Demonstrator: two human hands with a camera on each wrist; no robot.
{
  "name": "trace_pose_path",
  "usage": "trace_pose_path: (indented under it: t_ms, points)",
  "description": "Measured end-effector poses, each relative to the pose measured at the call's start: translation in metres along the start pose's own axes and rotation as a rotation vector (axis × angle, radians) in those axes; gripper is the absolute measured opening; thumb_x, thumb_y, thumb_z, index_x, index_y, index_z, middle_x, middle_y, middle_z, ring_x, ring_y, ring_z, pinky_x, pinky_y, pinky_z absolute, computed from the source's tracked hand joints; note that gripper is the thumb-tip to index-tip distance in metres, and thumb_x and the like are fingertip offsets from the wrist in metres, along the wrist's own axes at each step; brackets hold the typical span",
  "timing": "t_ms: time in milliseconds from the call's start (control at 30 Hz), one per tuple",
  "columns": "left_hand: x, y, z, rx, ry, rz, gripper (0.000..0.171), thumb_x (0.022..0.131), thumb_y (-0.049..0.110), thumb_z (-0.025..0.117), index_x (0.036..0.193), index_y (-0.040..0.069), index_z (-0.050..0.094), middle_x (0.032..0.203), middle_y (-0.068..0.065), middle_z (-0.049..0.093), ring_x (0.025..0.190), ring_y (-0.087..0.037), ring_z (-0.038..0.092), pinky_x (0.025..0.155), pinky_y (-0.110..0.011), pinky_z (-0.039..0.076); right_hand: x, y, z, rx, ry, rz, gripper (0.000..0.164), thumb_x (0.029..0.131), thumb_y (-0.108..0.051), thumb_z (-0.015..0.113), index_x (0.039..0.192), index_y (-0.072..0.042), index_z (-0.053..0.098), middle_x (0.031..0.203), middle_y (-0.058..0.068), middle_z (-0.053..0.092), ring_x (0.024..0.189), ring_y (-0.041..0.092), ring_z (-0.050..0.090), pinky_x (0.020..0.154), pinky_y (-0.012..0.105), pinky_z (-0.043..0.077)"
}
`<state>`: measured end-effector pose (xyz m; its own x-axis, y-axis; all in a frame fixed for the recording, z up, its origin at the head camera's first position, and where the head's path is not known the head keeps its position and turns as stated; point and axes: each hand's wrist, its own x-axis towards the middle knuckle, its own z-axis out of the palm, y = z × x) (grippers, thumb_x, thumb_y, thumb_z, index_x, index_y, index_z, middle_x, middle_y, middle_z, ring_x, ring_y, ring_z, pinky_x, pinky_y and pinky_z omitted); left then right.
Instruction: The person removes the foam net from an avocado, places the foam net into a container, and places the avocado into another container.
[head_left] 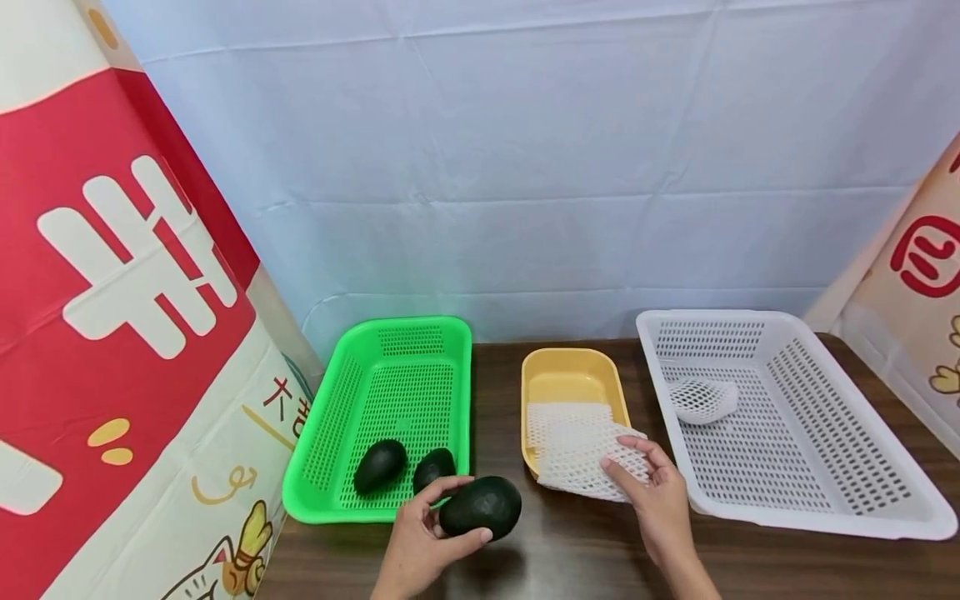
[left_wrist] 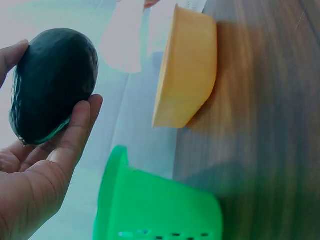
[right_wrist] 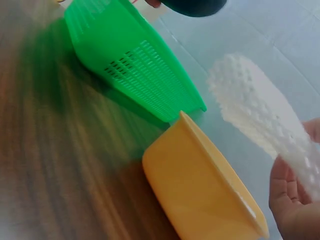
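Observation:
My left hand (head_left: pixel 429 542) grips a dark green avocado (head_left: pixel 489 508) in front of the green basket; in the left wrist view the thumb and fingers curl round the avocado (left_wrist: pixel 55 85). My right hand (head_left: pixel 658 500) pinches one end of a white foam net sleeve (head_left: pixel 588 467), which lies flat above the front of the yellow tray (head_left: pixel 573 360). The same foam net (right_wrist: pixel 260 110) stretches out from the fingers in the right wrist view. More foam netting (head_left: pixel 562 414) lies inside the yellow tray. Two avocados (head_left: pixel 380 467) rest in the green basket, one partly hidden behind the left hand.
The green basket (head_left: pixel 292 475) stands on the left of the dark wooden table (head_left: pixel 495 400). At the right is a white basket (head_left: pixel 870 525) with one netted item (head_left: pixel 703 400) near its left wall. A pale cloth (head_left: pixel 480 167) hangs behind.

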<state>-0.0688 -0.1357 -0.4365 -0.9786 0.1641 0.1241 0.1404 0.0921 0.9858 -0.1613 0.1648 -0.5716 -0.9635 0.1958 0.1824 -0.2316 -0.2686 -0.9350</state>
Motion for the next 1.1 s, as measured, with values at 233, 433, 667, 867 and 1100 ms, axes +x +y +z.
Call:
trace_pose_path:
  t_ms: [233, 433, 667, 867, 1100]
  points:
    - [0.008, 0.026, -0.011, 0.042, -0.013, 0.035, 0.049, 0.071, 0.012, 0.076, 0.115, 0.007, 0.055, 0.108, -0.009, 0.056, 0.091, -0.026, 0.058, 0.065, -0.036, 0.051, 0.025, 0.007, 0.008, -0.040, 0.040, 0.075, 0.060, 0.066, -0.012, 0.079, 0.119, -0.010, 0.051, 0.111, 0.014, 0.055, 0.094, 0.022, 0.055, 0.067, 0.029, 0.050]
    - [0.019, 0.030, -0.021, 0.030, 0.014, 0.041, 0.053, 0.070, 0.008, 0.076, 0.118, 0.009, 0.053, 0.114, -0.010, 0.052, 0.091, -0.026, 0.057, 0.063, -0.037, 0.051, 0.042, 0.020, 0.015, -0.058, 0.059, 0.107, 0.068, 0.061, -0.020, 0.082, 0.120, -0.014, 0.051, 0.113, 0.015, 0.052, 0.095, 0.026, 0.054, 0.063, 0.033, 0.051]
    - [0.029, 0.045, -0.037, 0.014, 0.018, 0.025, 0.055, 0.071, 0.006, 0.074, 0.121, 0.012, 0.052, 0.121, -0.012, 0.046, 0.095, -0.027, 0.056, 0.069, -0.038, 0.050, 0.053, 0.000, 0.028, -0.198, 0.009, 0.100, 0.062, 0.065, -0.019, 0.080, 0.120, -0.017, 0.052, 0.111, 0.012, 0.052, 0.090, 0.020, 0.054, 0.059, 0.029, 0.051]
    - [0.042, 0.052, -0.053, 0.021, 0.002, 0.057, 0.055, 0.072, 0.002, 0.073, 0.121, 0.007, 0.050, 0.118, -0.014, 0.045, 0.092, -0.028, 0.056, 0.068, -0.038, 0.050, 0.048, -0.032, 0.047, -0.291, -0.011, 0.130, 0.056, 0.066, -0.018, 0.079, 0.116, -0.015, 0.053, 0.111, 0.011, 0.051, 0.091, 0.018, 0.050, 0.061, 0.024, 0.049]
    - [0.061, 0.055, -0.073, 0.189, 0.044, 0.125, 0.053, 0.072, 0.006, 0.073, 0.120, 0.007, 0.048, 0.113, -0.010, 0.051, 0.094, -0.024, 0.053, 0.072, -0.036, 0.047, 0.049, -0.042, 0.059, -0.430, -0.023, 0.172, 0.055, 0.067, -0.012, 0.078, 0.116, -0.011, 0.053, 0.125, 0.010, 0.042, 0.109, 0.023, 0.038, 0.076, 0.030, 0.044]
